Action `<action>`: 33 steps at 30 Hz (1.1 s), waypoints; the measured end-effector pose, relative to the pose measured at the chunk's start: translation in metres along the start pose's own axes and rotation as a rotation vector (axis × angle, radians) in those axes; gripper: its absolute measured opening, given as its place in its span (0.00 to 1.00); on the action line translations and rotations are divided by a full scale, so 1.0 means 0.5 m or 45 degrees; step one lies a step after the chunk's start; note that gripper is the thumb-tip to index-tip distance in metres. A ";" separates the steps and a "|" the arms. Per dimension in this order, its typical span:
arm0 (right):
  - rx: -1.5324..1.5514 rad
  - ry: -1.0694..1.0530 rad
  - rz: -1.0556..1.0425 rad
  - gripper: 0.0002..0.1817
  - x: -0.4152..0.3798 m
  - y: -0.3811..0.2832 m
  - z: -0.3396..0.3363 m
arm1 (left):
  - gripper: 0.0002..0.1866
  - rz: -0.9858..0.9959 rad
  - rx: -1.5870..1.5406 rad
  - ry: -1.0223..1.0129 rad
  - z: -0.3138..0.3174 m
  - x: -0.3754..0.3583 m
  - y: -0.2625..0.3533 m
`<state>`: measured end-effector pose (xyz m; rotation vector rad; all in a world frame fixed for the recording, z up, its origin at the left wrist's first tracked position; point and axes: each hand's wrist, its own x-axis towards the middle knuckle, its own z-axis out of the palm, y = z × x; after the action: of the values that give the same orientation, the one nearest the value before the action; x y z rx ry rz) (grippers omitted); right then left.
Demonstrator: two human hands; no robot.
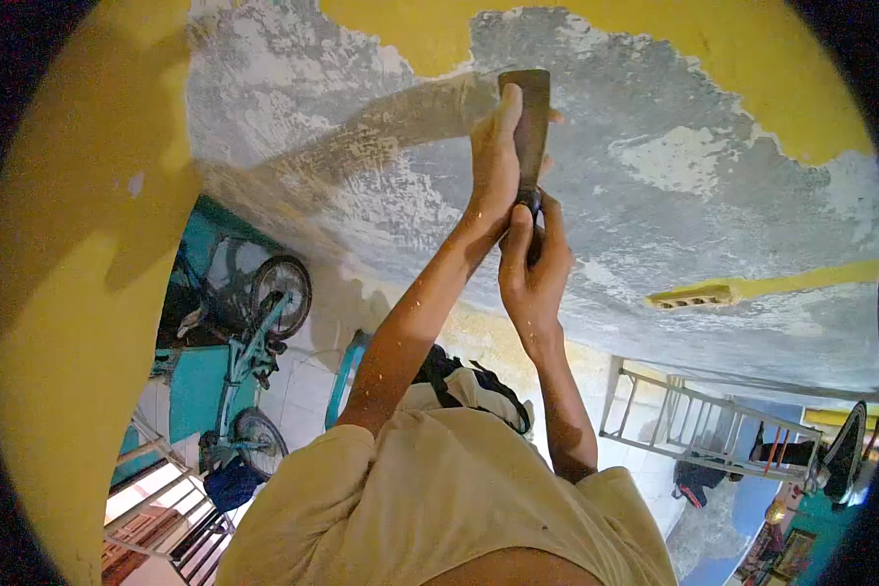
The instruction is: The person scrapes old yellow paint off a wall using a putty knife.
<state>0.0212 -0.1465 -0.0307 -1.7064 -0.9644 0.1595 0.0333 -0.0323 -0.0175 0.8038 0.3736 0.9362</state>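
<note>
A scraper (530,132) with a wide, dull metal blade and a dark handle is held up in front of the wall (596,220). My left hand (496,161) grips the blade, its thumb along the near face and fingertips showing past the far edge. Lower down, my right hand (537,259) is closed around the handle, which its fingers mostly hide. Around the blade the wall is patchy grey and white, with a ragged border of yellow paint (400,29) above. Small pale flecks dot my left forearm.
A yellow socket box and conduit (698,295) stick out at right. Bicycles (264,361) stand at lower left, near a metal ladder-like frame (171,508). At lower right is a metal rack (674,410). A yellow wall (78,293) borders the left.
</note>
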 end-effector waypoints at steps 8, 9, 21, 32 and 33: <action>0.027 -0.070 -0.054 0.12 0.020 -0.005 0.036 | 0.25 0.075 0.140 0.020 -0.026 0.019 0.035; 0.026 -0.063 -0.005 0.13 0.019 -0.009 0.039 | 0.25 0.079 0.132 0.028 -0.027 0.019 0.038; -0.068 0.011 -0.092 0.13 0.010 -0.011 0.052 | 0.26 -0.024 0.028 0.010 -0.034 0.013 0.042; -0.005 0.005 0.023 0.15 0.005 -0.007 0.068 | 0.22 -0.034 0.034 -0.093 -0.051 0.022 0.038; 0.013 -0.016 0.036 0.15 0.005 -0.006 0.069 | 0.22 -0.045 0.043 -0.092 -0.051 0.020 0.040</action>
<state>0.0024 -0.1191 -0.0399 -1.7123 -0.9478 0.1935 0.0121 -0.0056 -0.0189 0.8571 0.3410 0.8674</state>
